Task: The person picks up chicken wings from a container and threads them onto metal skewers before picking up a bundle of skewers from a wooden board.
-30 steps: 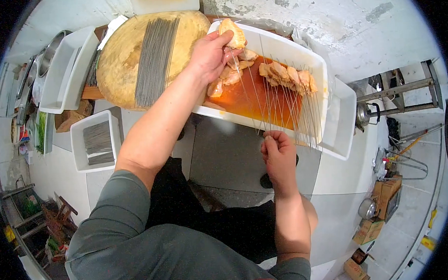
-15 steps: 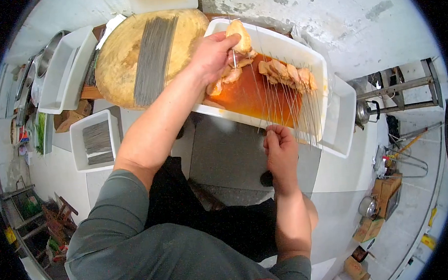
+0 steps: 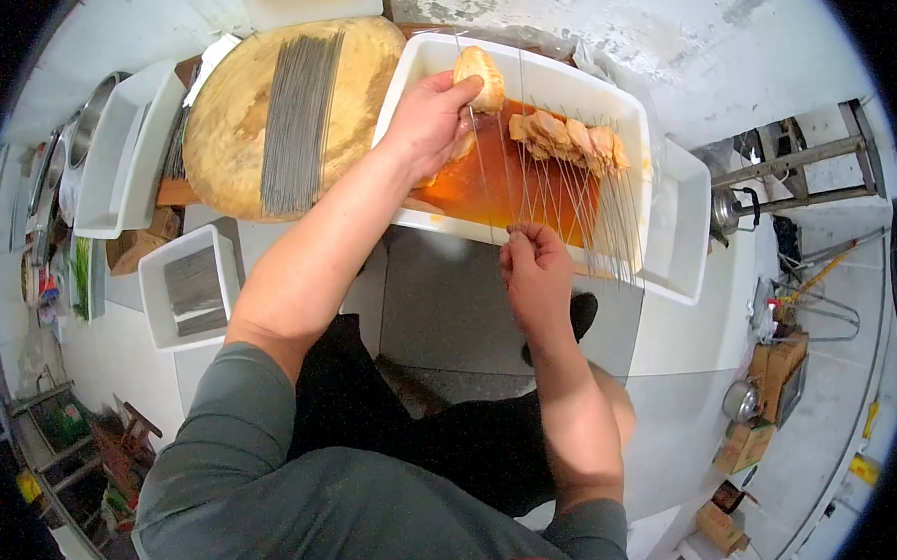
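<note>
1. Room: scuffed white wall [image 3: 699,59] behind; floor [image 3: 449,300] in grey and pale tiles.
2. Tub, white, long [image 3: 116,219], far left, one metal bowl [image 3: 91,120] beside it; greens [image 3: 81,266] nearer the person.
3. Bin, white, small [image 3: 154,303], on the near side of the board, holding thin grey skewers [image 3: 193,281].
4. Board, round, wooden, stained [image 3: 223,120]. Bears one broad bundle [image 3: 302,126] of thin grey rods, laid side by side.
5. Left hand [image 3: 430,129], above the left part of the basin. Grip closed on one pale meat piece [image 3: 478,76], thumb across its face; thin metal shows above and below the piece.
6. Basin, white, deep [image 3: 414,71], right of the board. Contents: orange-red liquid [image 3: 480,194]; more meat under the left hand, partly hidden.
7. Right hand [image 3: 540,271], at the near rim of the basin. Grip pinched, thumb against fingers, at the lower end of a thin rod; which rod, cannot be told.
8. Meat row [image 3: 568,143], packed close, in the right half of the basin. Many rods run from it toward the near rim, some crossing, several ends past it.
9. Second tub, white [image 3: 685,230], just right of the basin.
10. Kettle, metal [image 3: 726,211], beyond that tub; pot, metal [image 3: 741,400], and cartons [image 3: 776,366] at far right.
</note>
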Motion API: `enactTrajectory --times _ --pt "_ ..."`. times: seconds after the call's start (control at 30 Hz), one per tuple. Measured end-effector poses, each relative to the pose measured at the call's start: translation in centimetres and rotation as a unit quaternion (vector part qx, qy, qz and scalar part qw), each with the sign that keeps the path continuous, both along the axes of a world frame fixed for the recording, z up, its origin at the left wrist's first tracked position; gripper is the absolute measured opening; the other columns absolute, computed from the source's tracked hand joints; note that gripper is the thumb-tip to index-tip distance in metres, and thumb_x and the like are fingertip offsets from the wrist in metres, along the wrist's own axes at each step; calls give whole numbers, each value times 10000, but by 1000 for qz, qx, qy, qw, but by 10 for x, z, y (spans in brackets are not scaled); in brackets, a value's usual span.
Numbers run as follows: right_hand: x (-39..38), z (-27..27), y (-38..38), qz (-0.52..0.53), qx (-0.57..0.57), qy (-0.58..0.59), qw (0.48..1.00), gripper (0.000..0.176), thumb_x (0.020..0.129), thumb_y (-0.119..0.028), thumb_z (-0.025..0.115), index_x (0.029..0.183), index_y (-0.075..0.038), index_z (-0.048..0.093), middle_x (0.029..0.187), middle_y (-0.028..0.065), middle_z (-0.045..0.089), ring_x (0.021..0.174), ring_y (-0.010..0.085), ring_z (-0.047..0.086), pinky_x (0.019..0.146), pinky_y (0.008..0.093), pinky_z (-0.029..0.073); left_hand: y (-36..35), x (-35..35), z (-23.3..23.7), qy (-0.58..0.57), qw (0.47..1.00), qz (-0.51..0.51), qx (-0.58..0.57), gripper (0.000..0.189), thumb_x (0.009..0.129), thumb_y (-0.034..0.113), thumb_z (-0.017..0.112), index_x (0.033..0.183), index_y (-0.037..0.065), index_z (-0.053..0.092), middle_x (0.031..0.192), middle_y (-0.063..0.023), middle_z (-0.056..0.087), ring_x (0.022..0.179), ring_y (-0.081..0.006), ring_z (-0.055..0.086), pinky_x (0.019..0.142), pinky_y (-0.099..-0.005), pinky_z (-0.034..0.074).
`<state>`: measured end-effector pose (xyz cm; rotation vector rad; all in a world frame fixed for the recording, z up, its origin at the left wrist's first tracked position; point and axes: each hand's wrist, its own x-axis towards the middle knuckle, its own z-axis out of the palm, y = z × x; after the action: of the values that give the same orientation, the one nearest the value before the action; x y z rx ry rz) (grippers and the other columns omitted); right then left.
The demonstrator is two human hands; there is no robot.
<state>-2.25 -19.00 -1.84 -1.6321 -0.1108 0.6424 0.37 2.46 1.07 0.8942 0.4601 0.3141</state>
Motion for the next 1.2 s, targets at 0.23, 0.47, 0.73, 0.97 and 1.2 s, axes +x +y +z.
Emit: enactTrajectory --times 0.23,0.47,0.73,0.97,1.2 --pt "8 15 20 23 -19 -16 999 172 929 -152 507 889 9 553 665 25 562 571 96 497 523 254 406 -2 -1 -11 22 999 -26 36 136 932 173 558 986 60 612 700 25 560 448 -37 393 396 -178 305" --pt "16 14 28 14 3 -38 999 164 931 -140 502 952 9 567 707 67 611 580 108 539 539 265 434 -1 1 -13 19 999 -18 26 134 944 182 538 973 66 600 689 26 555 465 -36 389 404 -180 300" --pt "14 7 30 71 -86 -217 970 183 939 -138 483 988 16 570 793 126 665 766 203 680 623 330 506 9 0 -13 -13 999 9 -32 177 956 168 524 1041 16 555 716 5 553 503 -62 414 423 -181 339" --pt "26 23 30 55 -76 -103 990 204 936 -126 481 1036 22 579 792 138 662 729 222 655 658 347 503 10 -1 -6 28 999 -12 10 224 938 191 560 1042 -7 570 840 -62 640 685 -127 599 569 -222 486" --pt "98 20 -14 16 -271 -274 923 242 895 -161 501 1040 -8 621 909 187 673 878 350 639 783 426 485 25 -8 -36 203 720 -196 635 338 903 313 572 1073 22 609 944 -205 657 880 -320 642 780 -422 506"
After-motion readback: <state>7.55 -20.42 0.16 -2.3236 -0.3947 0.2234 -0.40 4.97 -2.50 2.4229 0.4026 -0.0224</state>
